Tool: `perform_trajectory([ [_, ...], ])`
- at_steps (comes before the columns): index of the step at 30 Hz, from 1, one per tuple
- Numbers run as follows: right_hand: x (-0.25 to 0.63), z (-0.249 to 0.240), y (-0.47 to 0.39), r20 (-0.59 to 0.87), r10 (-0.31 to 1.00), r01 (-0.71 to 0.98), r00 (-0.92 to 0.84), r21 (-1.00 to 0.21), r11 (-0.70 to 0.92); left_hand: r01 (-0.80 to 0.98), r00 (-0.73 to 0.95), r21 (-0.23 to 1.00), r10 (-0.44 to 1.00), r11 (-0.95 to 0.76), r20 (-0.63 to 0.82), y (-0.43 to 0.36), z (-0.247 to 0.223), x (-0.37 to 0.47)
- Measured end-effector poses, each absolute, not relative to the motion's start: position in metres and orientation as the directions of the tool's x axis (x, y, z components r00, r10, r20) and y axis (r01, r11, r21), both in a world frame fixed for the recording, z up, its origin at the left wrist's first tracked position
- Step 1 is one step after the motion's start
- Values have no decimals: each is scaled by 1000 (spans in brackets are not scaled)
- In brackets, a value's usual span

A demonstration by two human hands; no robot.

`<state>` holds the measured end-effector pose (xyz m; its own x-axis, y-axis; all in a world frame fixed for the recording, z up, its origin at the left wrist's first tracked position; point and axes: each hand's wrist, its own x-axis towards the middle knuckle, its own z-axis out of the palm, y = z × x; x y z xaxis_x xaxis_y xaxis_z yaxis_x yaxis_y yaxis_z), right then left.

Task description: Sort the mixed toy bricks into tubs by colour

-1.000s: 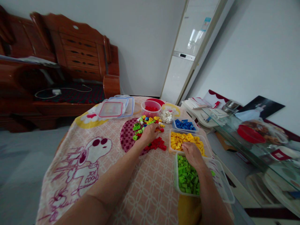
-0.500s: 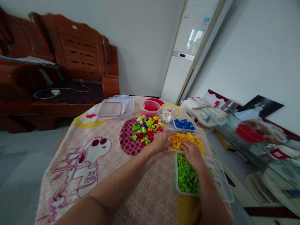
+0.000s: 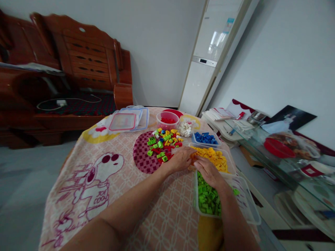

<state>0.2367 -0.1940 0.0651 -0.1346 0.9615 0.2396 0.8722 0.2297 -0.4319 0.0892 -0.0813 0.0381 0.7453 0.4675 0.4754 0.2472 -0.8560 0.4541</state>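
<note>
At the left end of a clear plastic box [image 3: 230,161] of yellow toy bricks [image 3: 213,157], my two hands come close together. My left hand [image 3: 181,159] curls its fingers over the box's left rim. Fingers stretched out, my right hand [image 3: 208,171] reaches over the near left corner, its tips close to the left fingers. Shadow hides whether any brick lies between them. Just nearer stands a box of green bricks [image 3: 208,200], partly covered by my right forearm. Beyond the yellow ones is a box of blue bricks [image 3: 205,138].
Mixed bricks [image 3: 164,143] lie in a loose pile left of the boxes. Behind them stand a round tub [image 3: 167,120] with red bricks and a heap of white bricks [image 3: 186,129]. Box lids [image 3: 123,121] lie at the far left. A glass shelf [image 3: 261,153] flanks the table's right.
My right hand has moved left from the middle of the yellow bricks to the box's left end, beside my left hand. My left hand has barely moved.
</note>
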Motion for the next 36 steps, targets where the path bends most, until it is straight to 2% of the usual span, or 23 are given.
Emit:
perform_trajectory([
  [4,239,64,-192,225,970,934,-90,-320,161,255,738,448,472,-857,482,-82,37,91],
  [8,250,62,-194,270,961,968,54,-249,16,259,736,450,476,-855,481,-81,35,93],
  [12,268,56,-198,266,947,971,182,-201,-130,271,732,456,489,-848,475,-81,36,92],
  [15,275,52,-198,305,927,966,218,-202,-161,277,734,453,491,-847,469,-81,38,91],
  [17,273,51,-196,385,905,964,181,-249,-87,284,732,449,494,-847,468,-81,39,91],
  [19,266,51,-195,439,895,945,76,-317,76,283,731,449,493,-848,472,-81,39,91],
  [22,250,55,-192,381,915,867,-133,-403,293,264,737,452,481,-852,475,-82,40,91],
  [24,242,57,-191,303,930,858,-207,-400,321,260,739,452,477,-853,475,-83,40,91],
  [27,241,58,-191,244,953,914,-179,-317,253,270,740,443,479,-855,473,-83,40,91],
  [33,259,58,-194,203,979,993,1,-115,23,299,737,424,489,-855,467,-83,38,91],
  [36,268,56,-196,212,976,997,58,-53,-48,301,733,428,494,-852,467,-83,39,90],
])
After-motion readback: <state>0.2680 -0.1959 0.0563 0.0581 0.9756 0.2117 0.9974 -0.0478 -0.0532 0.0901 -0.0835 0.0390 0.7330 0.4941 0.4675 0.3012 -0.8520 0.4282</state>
